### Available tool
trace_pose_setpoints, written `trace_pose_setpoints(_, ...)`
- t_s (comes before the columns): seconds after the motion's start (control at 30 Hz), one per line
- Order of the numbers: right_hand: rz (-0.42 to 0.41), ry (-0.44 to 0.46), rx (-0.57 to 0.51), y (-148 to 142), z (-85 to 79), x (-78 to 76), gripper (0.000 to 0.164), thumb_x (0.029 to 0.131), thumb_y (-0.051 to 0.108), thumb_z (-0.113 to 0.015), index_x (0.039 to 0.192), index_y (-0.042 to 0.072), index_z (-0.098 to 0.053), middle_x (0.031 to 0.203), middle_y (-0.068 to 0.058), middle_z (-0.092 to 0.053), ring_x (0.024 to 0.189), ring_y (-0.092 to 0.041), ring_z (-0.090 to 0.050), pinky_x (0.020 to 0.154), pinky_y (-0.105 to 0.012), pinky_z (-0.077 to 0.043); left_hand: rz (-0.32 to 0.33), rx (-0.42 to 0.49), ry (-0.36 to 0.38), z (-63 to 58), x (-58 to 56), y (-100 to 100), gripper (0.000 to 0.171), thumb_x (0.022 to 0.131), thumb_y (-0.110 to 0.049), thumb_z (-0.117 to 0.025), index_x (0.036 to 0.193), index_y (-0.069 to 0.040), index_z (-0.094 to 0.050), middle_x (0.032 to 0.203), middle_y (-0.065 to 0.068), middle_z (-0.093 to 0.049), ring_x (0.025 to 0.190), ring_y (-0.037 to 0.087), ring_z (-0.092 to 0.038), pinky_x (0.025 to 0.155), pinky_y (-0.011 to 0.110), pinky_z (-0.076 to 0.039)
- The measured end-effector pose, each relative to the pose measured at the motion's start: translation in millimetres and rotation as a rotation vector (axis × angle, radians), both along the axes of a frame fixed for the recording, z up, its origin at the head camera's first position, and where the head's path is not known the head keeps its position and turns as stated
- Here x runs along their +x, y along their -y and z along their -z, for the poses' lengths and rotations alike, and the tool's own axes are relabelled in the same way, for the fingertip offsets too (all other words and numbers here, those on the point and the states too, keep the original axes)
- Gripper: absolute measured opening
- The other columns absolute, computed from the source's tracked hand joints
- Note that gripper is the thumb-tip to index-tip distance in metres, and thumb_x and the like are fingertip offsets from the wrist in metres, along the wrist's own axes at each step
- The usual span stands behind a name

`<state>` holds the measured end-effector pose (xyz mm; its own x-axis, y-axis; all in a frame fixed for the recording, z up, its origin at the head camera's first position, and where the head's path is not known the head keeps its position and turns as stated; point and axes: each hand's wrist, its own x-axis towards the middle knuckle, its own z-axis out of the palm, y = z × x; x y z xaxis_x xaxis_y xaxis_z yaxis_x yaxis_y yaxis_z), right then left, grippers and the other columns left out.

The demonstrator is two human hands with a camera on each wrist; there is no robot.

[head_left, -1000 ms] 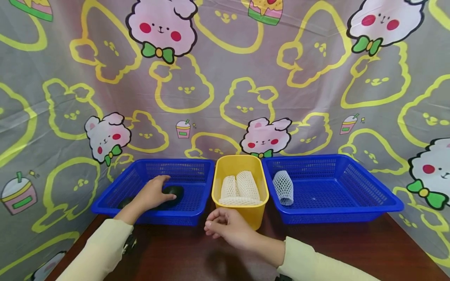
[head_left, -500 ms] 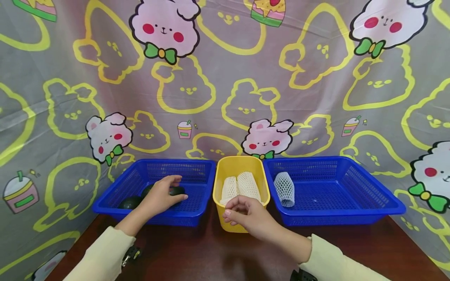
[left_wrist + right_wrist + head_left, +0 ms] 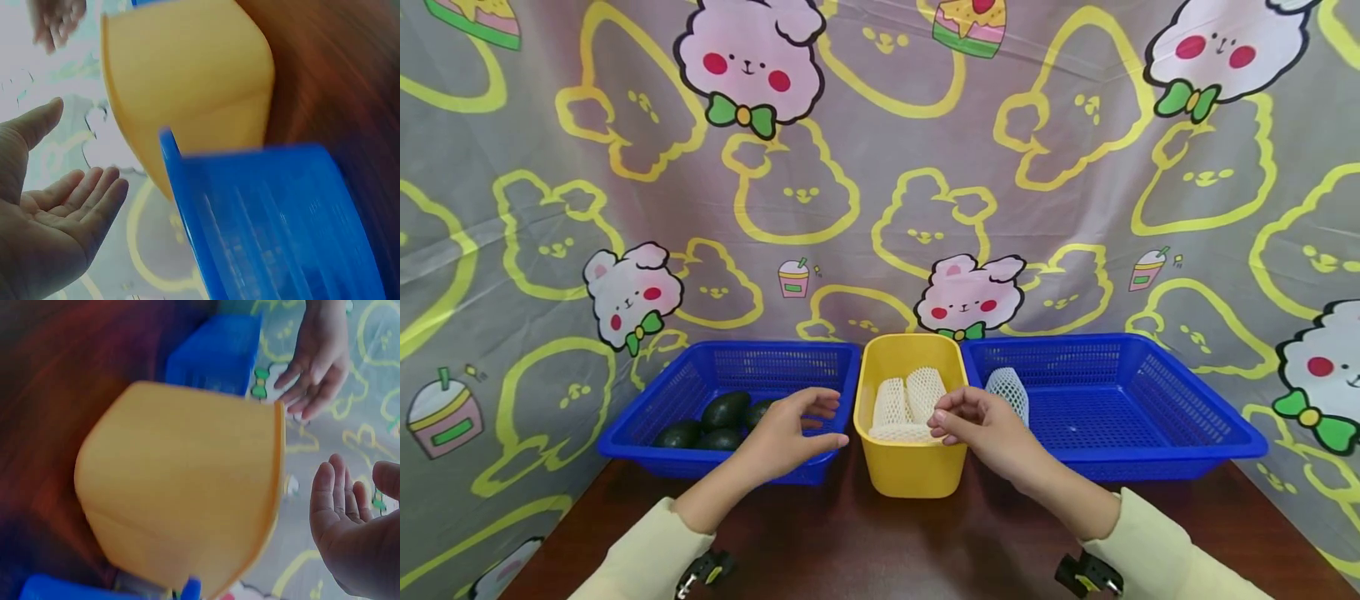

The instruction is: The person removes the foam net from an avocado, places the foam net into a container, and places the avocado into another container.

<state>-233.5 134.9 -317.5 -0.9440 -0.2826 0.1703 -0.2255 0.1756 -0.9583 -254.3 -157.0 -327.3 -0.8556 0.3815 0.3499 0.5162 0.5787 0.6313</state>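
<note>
My left hand [image 3: 790,437] hovers over the front right corner of the left blue basket, holding nothing, its fingers loosely bent and thumb apart. Several dark green avocados [image 3: 726,411] lie in that basket, one partly hidden behind the hand. The right hand [image 3: 996,429] is above the right rim of the yellow bin [image 3: 912,471], with relaxed fingers and nothing in them. Inside the bin are several white foam net sleeves [image 3: 891,404]. In the left wrist view the left hand [image 3: 69,237] is palm up and bare; the right wrist view shows the right hand [image 3: 350,528] likewise bare.
The left blue basket [image 3: 647,400] and the right blue basket [image 3: 1142,454] flank the bin on a dark brown table [image 3: 865,550]. One white foam net sleeve [image 3: 1009,392] lies at the left end of the right basket. A patterned cloth [image 3: 880,208] hangs behind.
The left hand let go of an avocado in the left basket and moved right toward the bin. My right hand rose and moved right, from before the bin to its right rim.
</note>
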Motion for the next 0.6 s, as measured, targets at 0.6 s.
trace_pose_setpoints(0.6, 0.230, -0.043, 0.070, -54.8, -5.4, -32.5, 0.032, 0.098, 0.023, -0.060, 0.110, -0.006, -0.057, 0.102, -0.019, -0.068, 0.088, -0.021, -0.068, 0.076, -0.031, -0.055, 0.329, 0.229, 0.193, 6.3, 30.3, -98.9, 0.037, 0.086, -0.018, -0.075, 0.118, -0.003, -0.062, 0.107, 0.003, -0.067, 0.100, 0.019, -0.064, 0.090, 0.028, -0.049)
